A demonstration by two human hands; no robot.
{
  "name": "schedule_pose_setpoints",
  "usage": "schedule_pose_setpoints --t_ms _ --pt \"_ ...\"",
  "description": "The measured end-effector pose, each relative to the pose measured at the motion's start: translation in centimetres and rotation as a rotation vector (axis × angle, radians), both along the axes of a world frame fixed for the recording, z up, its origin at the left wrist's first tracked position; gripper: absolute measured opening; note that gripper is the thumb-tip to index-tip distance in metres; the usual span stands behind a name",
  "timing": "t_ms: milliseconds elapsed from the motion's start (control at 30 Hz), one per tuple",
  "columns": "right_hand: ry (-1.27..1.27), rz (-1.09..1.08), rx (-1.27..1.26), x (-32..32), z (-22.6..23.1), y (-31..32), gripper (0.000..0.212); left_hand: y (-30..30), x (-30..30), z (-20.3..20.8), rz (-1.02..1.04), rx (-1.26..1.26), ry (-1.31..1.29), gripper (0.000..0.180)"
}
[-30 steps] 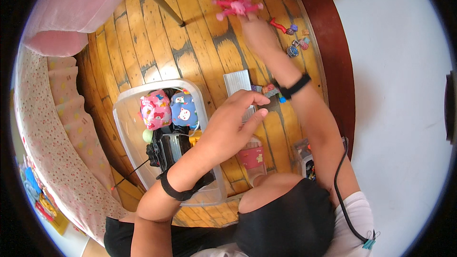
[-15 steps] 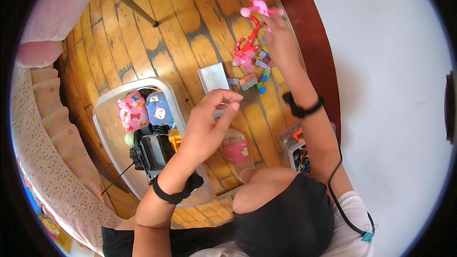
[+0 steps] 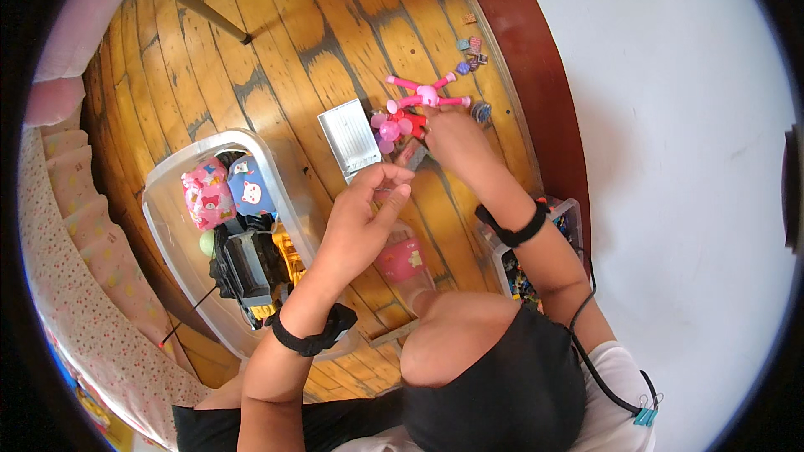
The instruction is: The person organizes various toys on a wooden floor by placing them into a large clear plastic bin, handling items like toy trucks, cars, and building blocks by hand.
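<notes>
My right hand (image 3: 459, 141) is closed on a pink suction-cup toy (image 3: 428, 95), whose thin limbs with round ends spread out beyond the fingertips. Beneath and beside it on the wooden floor lie a red toy (image 3: 412, 122), partly hidden, and a pink toy with round knobs (image 3: 389, 130). Small colourful block pieces (image 3: 410, 153) show in part under the right hand. My left hand (image 3: 364, 213) hovers by the near end of a silver-grey rectangular tray (image 3: 350, 136). Its fingers are curled, a small gap separates thumb and index finger, and nothing shows between them.
A clear plastic bin (image 3: 159, 201) on the left holds patterned pouches (image 3: 207, 192) and a black-and-yellow toy vehicle (image 3: 247, 264). Near my right forearm sits a box of small pieces (image 3: 523, 280). Tiny blocks (image 3: 474, 46) lie near the dark red edge (image 3: 536, 67). A stand leg (image 3: 209, 10) rests at upper left.
My right hand has brought the pink suction-cup toy back from the far right, toward me and left, over the red toy. The left hand keeps nearly the same pose.
</notes>
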State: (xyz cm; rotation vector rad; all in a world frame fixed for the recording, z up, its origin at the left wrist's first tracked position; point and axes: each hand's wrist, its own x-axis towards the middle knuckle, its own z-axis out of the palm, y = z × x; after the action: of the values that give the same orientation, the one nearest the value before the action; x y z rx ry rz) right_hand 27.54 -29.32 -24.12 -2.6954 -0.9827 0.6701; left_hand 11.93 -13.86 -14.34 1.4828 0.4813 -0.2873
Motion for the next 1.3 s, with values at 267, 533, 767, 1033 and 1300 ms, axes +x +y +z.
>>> schedule_pose_setpoints --t_ms 267,533,767,1033,1300 --pt "-0.33 -0.085 0.156 10.2 -0.9 -0.1 0.043 -2.4 -1.5 -1.0 0.05 0.045 -0.019 0.021" --pt "0.022 -0.122 -0.042 6.2 -3.9 -2.8 0.041 -3.8 -2.8 -5.7 0.153 0.396 -0.053 0.038" --pt "-0.087 -0.27 0.458 -1.3 2.2 -5.8 0.045 -6.8 4.5 -10.5 -0.255 1.302 0.008 0.05" --pt "0.048 -0.379 0.6 -3.3 4.1 -5.8 0.041 -4.9 9.8 -12.3 -0.847 1.622 0.155 0.043" --pt "-0.014 -0.536 0.918 -4.0 9.3 -5.6 0.04 -2.5 5.2 1.9 -0.593 1.234 -0.074 0.03"
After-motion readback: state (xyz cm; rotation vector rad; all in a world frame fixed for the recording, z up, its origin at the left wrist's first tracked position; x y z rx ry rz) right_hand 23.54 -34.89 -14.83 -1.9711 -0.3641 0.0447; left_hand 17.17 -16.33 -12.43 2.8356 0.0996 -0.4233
